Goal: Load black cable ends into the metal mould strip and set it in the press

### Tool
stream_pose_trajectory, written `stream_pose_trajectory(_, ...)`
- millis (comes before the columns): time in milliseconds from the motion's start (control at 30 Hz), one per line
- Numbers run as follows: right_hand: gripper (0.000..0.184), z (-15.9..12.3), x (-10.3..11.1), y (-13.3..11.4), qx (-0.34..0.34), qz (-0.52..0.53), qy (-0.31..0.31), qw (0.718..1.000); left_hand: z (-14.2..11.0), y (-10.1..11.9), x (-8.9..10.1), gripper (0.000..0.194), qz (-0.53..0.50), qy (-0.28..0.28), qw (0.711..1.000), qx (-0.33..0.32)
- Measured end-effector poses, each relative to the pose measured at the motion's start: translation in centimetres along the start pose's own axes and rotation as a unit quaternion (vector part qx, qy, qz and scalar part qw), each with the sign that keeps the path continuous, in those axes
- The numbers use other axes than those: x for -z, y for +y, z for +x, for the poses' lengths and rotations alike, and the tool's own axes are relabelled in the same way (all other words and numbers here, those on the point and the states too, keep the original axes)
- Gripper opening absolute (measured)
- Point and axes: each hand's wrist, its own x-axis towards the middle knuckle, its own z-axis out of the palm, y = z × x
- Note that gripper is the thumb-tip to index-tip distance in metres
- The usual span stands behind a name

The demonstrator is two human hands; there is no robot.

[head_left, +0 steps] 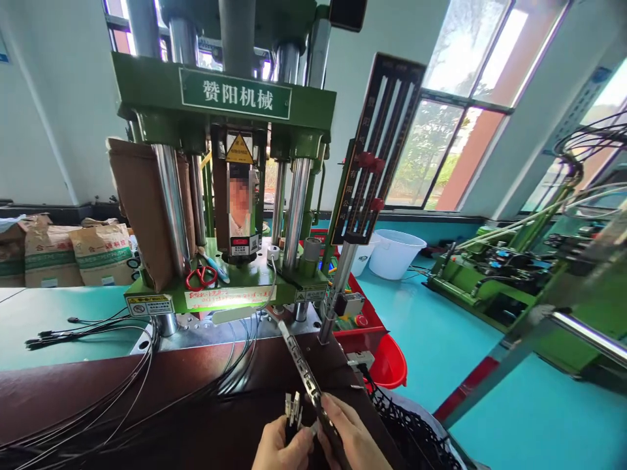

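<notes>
At the bottom middle, my left hand (280,449) is closed around a small bunch of cable plugs (292,410) whose metal ends point up. My right hand (353,436) grips the near end of a long narrow metal bar (300,362) with a row of slots or sockets along it. The bar slants away toward the base of the green press (313,104). My left fingertips meet the bar's side beside my right hand; the contact itself is partly hidden. Black cables (235,375) trail across the dark red tabletop (196,356) to the left.
Red-handled scissors (200,279) and a blue-handled tool (218,269) lie on the press bed. A black indicator panel (377,147) rises on a pole at right. Past the table's right edge are a red bin (392,365) and black netting (411,424). Paper sacks (100,251) stand behind left.
</notes>
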Motion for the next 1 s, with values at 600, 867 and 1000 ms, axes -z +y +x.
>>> stream_pose_trajectory(600,0.044,-1.3,-0.7,-0.5,0.150,-0.083,-0.107,0.979,-0.2,-0.5,-0.4,0.043,0.032,-0.014,0.999,0.000)
stream_pose_trajectory(867,0.050,-0.8,-0.3,0.6,0.124,-0.012,-0.017,0.992,-0.9,1.1,0.4,0.057,0.025,0.040,0.999,-0.008)
stream_pose_trajectory(1000,0.051,-0.7,-0.2,0.4,0.116,0.001,-0.050,0.992,-1.1,1.8,-0.3,0.066,0.016,0.049,0.998,0.025)
